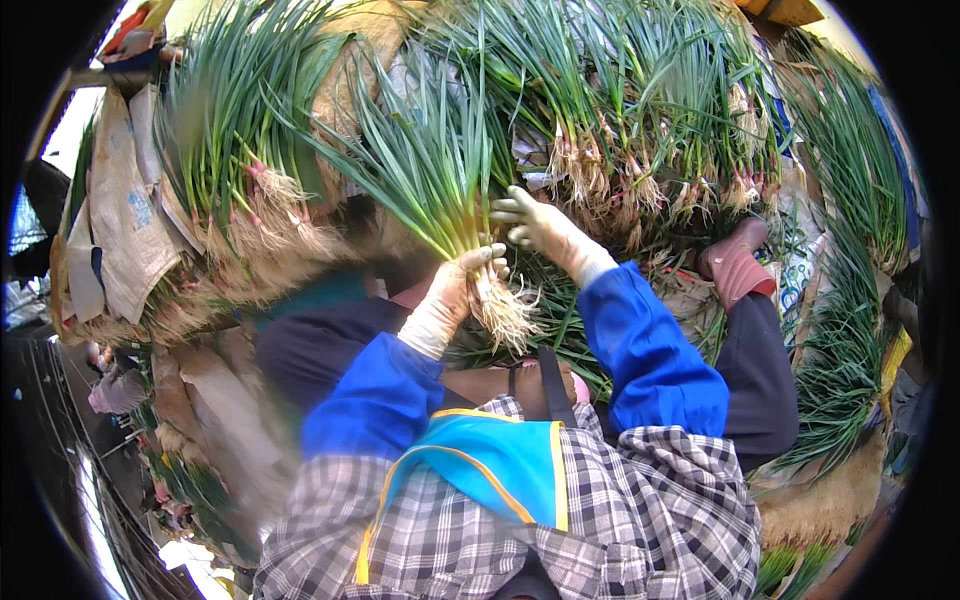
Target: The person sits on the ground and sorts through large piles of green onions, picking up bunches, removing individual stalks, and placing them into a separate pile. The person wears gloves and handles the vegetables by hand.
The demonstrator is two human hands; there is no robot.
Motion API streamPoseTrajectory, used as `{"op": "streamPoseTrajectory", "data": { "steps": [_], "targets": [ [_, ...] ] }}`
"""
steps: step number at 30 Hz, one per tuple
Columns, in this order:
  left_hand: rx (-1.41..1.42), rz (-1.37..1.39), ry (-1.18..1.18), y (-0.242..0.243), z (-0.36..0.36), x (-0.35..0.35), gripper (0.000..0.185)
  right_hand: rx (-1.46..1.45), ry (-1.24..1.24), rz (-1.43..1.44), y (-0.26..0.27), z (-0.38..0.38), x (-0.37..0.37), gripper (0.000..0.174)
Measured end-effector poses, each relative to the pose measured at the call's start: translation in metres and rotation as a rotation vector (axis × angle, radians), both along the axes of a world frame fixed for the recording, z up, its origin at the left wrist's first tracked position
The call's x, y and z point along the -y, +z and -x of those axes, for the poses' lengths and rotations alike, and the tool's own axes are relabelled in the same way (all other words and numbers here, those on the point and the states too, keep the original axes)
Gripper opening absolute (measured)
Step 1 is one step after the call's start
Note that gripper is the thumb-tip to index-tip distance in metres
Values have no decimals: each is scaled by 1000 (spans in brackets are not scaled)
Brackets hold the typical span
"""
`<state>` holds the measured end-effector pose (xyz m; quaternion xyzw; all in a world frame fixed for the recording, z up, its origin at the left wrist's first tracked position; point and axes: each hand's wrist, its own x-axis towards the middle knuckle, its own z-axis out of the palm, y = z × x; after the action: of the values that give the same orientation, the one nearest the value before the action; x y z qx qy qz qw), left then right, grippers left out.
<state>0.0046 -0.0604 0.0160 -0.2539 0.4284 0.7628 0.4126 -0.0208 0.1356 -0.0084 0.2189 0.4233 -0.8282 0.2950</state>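
My left hand [448, 294], in a pale thin glove, grips a bunch of green onions [442, 195] just above the roots. The long green leaves fan upward, and the pale roots hang below the fist. Just right of the stems, my right hand [541, 227], gloved too, has its fingers spread toward the bunch; whether the fingertips touch the leaves I cannot tell. Loose green leaves lie below and behind my hands, between my legs.
Piled green onions [240, 142] lie at the upper left, more [622, 97] at the upper right and along the right side [840, 360]. Woven sacks [124, 217] hang at the left. My pink boot [739, 262] rests at the right. A person [118, 386] is far off at the left.
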Motion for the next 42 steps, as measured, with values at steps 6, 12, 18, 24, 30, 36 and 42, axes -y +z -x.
{"op": "streamPoseTrajectory", "data": {
  "steps": [6, 12, 18, 24, 30, 36, 42],
  "targets": [
    [49, -171, 186, 2, -16, -2, 22, 68, -425, 361, -18, -10, 61, 23],
    [64, -191, 181, 8, -13, -8, 18, 219, -514, 698, -5, -28, 43, 16],
    [4, -24, 160, 5, -12, -20, 19, 110, -501, 447, -1, -22, 41, 15],
    [18, 154, 166, -5, -21, -11, 19, 35, -67, -156, -7, -23, 5, 14],
    [-8, 376, 126, -14, -35, -26, 18, -317, -203, -702, 3, 27, -1, 41],
    [-41, 422, 143, -6, -34, -23, 18, -485, -200, -714, 10, 83, 72, 39],
    [-19, 317, 144, -10, -25, -13, 14, -97, -74, -1, 20, 4, 61, 35]
  ]
}}
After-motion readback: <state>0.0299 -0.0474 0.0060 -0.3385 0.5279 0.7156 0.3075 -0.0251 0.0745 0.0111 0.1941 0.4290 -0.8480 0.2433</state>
